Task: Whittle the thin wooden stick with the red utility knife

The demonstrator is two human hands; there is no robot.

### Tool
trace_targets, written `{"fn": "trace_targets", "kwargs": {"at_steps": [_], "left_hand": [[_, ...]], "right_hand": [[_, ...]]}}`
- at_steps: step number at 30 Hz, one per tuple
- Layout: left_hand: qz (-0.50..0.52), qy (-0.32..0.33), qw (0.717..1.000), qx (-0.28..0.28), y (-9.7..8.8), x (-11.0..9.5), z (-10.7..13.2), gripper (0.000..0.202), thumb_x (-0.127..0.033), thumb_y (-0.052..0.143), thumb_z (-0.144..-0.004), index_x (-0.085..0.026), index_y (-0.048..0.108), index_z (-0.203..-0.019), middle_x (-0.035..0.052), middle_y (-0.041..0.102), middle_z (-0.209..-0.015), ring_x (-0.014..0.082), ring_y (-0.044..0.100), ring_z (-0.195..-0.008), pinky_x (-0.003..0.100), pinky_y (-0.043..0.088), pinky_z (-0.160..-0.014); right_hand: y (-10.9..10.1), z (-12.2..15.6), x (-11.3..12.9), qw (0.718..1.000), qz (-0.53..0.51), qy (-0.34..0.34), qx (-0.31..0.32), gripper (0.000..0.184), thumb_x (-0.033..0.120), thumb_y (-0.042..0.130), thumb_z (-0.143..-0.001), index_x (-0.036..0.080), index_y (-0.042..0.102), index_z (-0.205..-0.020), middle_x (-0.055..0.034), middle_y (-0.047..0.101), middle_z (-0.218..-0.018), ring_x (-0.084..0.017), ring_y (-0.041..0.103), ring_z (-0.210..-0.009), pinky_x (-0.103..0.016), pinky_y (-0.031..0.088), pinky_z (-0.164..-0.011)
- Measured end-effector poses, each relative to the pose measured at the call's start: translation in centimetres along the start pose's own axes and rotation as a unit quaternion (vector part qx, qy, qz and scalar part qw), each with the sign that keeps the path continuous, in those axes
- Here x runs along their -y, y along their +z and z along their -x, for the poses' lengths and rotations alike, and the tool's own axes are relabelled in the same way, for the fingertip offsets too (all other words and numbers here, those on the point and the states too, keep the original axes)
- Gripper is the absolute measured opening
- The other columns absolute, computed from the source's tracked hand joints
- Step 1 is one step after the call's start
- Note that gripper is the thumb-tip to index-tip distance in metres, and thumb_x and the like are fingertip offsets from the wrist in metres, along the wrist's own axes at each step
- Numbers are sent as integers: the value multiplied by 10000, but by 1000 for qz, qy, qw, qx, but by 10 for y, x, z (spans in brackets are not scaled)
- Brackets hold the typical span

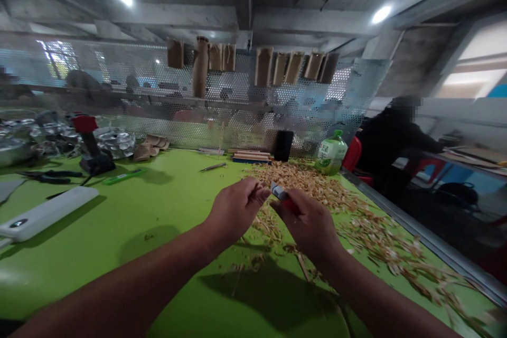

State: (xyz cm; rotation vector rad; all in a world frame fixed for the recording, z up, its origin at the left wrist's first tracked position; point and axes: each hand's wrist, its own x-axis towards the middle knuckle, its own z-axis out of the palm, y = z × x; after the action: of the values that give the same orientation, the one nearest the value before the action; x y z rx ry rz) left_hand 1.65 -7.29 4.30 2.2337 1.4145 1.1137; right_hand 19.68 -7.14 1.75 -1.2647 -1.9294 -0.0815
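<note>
The right hand point(307, 224) is clenched around the red handle of a utility knife point(291, 206), and the knife's grey metal end sticks out of the top of the fist. The knife's long axis runs on a slant, with the metal end pointing up and to the left in the view, toward the fingertips of the left hand point(235, 211). The left hand is closed in a pinch, thumb against fingers, on what looks like a thin wooden stick point(259, 189), though it is too small and too hidden to be sure. The two hands are just beside each other above a green tabletop point(119, 274), with wood shavings point(301, 185) heaped beyond them and scattered to the right. Farther back stand a green-capped plastic bottle point(331, 153) and an upright black phone point(283, 146), near a small stack of wooden strips point(249, 156). A white power bank point(47, 213) lies at the left, and a red-and-black power tool point(92, 148) stands beyond it. A seated co-worker point(390, 137) is at work off to the right, past the tabletop's metal edge point(435, 243).
</note>
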Motion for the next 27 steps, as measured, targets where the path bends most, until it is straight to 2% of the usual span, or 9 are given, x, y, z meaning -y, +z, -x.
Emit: {"fn": "trace_targets", "kwargs": {"at_steps": [4, 9, 13, 18, 27], "left_hand": [[7, -2, 999, 34, -2, -2, -1, 404, -580, 407, -904, -193, 515, -856, 1, 548, -723, 134, 456, -613, 243, 270, -522], [16, 2, 999, 36, -1, -2, -1, 346, -523, 422, -915, -197, 511, -841, 5, 558, -743, 140, 459, -631, 248, 297, -534], [31, 11, 999, 40, -1, 0, -2, 329, -511, 447, -907, -198, 515, -837, -4, 543, -729, 138, 458, -639, 243, 307, -542], [34, 14, 999, 34, -1, -1, -1, 331, -502, 441, -914, -194, 507, -809, -11, 531, -709, 130, 442, -627, 241, 292, -542], [18, 12, 1000, 17, 0, -3, 0, 343, -462, 448, -923, -189, 432, -715, -29, 493, -649, 113, 400, -579, 245, 229, -531]], "right_hand": [[1, -3, 0, 996, -76, -6, 37, 380, 503, 485, -892, 205, 433, -662, 35, 433, -564, -107, 371, -524, -225, 261, -497], [3, -3, 1, 986, -135, 2, 98, 386, 513, 473, -898, 192, 493, -684, 40, 414, -561, -102, 367, -525, -227, 254, -486], [2, -4, 2, 977, -178, -5, 115, 393, 492, 471, -903, 196, 438, -647, 48, 387, -550, -93, 349, -511, -227, 244, -476], [0, -4, 2, 982, -156, -10, 106, 364, 466, 494, -885, 197, 444, -645, 43, 409, -557, -96, 360, -520, -224, 252, -484], [3, 1, 3, 998, -46, -7, 40, 323, 427, 566, -859, 200, 460, -654, 35, 465, -564, -99, 374, -513, -224, 252, -495]]}}
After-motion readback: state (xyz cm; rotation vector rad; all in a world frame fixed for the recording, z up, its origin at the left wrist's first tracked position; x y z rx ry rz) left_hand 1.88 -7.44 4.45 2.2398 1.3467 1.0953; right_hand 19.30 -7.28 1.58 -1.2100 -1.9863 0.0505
